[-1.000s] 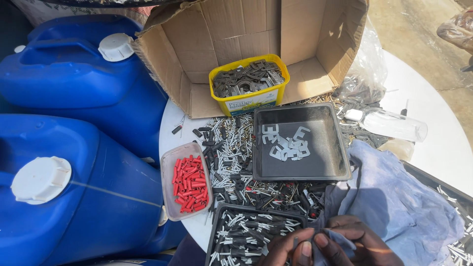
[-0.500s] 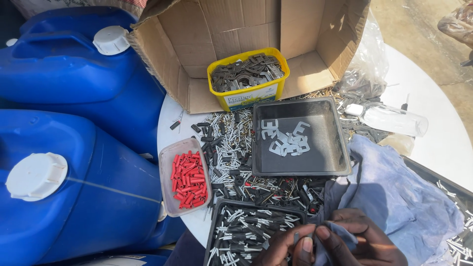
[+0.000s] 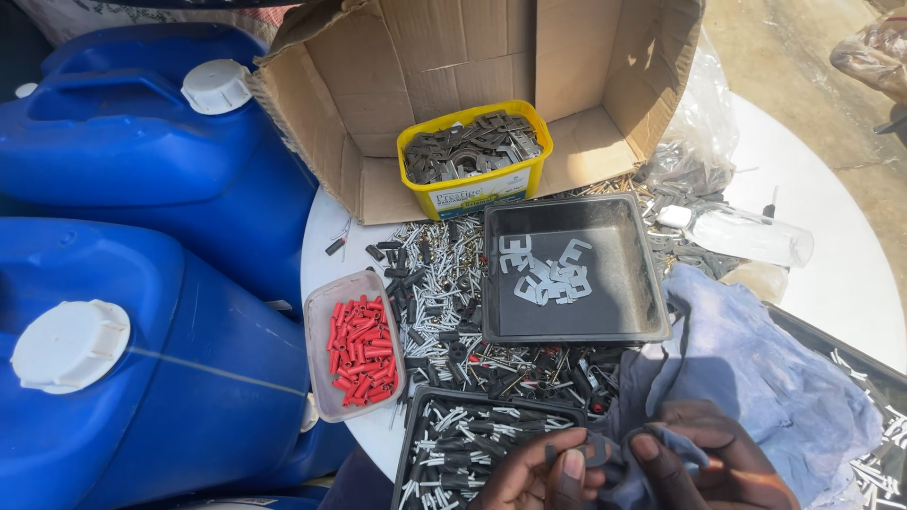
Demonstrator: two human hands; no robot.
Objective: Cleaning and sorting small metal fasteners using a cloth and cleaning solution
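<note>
White tabletop (image 3: 831,283): black tray (image 3: 572,326) holding grey clips, tub of red plugs (image 3: 356,351), yellow tub (image 3: 475,161) in cardboard box (image 3: 472,57), blue jerrycans (image 3: 123,378) left. At the bottom edge, left hand (image 3: 539,477) and right hand (image 3: 709,463) are both pinched around a small dark clip (image 3: 597,450) and blue cloth (image 3: 756,368), above the near tray (image 3: 472,444).

Both bare hands, left hand (image 3: 543,477) and right hand (image 3: 713,463), show short nails, no rings.

Hemmed in: parts tray (image 3: 444,444) left of the hands (image 3: 652,467), cloth (image 3: 765,368) right, black tray (image 3: 567,274) ahead; open above.
</note>
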